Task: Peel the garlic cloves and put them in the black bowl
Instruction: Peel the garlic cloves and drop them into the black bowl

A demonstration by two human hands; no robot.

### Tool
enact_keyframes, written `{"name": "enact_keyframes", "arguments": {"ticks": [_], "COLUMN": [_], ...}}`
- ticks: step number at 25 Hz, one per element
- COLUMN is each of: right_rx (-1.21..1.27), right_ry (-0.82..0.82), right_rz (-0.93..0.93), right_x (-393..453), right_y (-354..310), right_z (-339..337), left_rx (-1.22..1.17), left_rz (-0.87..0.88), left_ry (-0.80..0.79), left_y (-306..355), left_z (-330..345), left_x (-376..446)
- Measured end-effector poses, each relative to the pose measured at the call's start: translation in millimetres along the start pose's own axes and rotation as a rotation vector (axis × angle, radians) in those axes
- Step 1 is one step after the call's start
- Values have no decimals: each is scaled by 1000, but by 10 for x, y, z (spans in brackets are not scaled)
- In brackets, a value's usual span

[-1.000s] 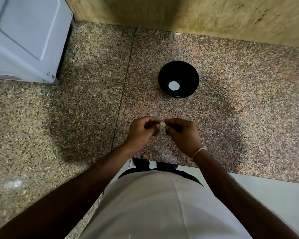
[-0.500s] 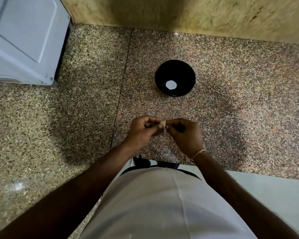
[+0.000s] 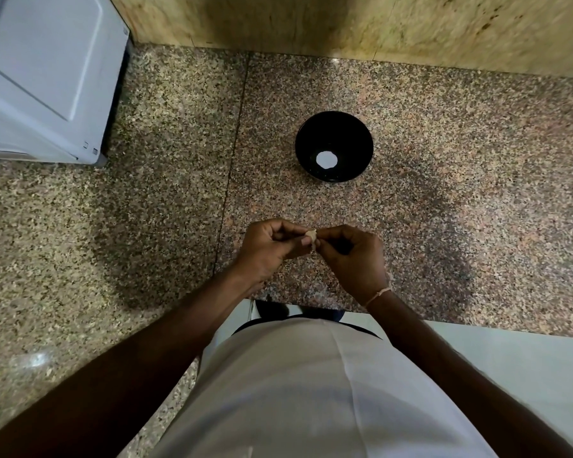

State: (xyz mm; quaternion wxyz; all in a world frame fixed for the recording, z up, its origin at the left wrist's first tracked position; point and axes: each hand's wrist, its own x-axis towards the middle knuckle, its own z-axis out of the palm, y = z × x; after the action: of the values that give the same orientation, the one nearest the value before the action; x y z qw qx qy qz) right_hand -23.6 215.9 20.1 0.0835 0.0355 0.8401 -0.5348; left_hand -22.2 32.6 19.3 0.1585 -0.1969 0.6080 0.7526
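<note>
Both hands, left hand (image 3: 265, 251) and right hand (image 3: 351, 256), pinch one garlic clove (image 3: 311, 235), mid-peel. The black bowl (image 3: 334, 127) looks garlic-free; everything's left.

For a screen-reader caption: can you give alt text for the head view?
Both hands, left and right, pinch a small garlic clove between them over a speckled counter. A black bowl sits beyond them, a white spot at its bottom; a white appliance stands far left.

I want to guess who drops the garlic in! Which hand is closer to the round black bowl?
Right, but only slightly. The right hand sits almost straight below the round black bowl; the left hand is further left.
</note>
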Motion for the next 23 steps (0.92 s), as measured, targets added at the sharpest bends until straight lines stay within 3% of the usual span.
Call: {"name": "enact_keyframes", "arguments": {"ticks": [7,13,23], "right_rx": [47,-131,-150], "right_ry": [-66,-114,-66], "right_rz": [29,-141,-116], "right_x": [32,56,42], "right_y": [-8,-61,-74], "right_z": [-8,-24,60], "left_rx": [0,26,1], "left_rz": [2,6,-12], "left_ry": [0,29,112], "left_y": [-11,-37,-109], "left_z": [-34,-14,-1], "left_x": [-28,-70,-70]}}
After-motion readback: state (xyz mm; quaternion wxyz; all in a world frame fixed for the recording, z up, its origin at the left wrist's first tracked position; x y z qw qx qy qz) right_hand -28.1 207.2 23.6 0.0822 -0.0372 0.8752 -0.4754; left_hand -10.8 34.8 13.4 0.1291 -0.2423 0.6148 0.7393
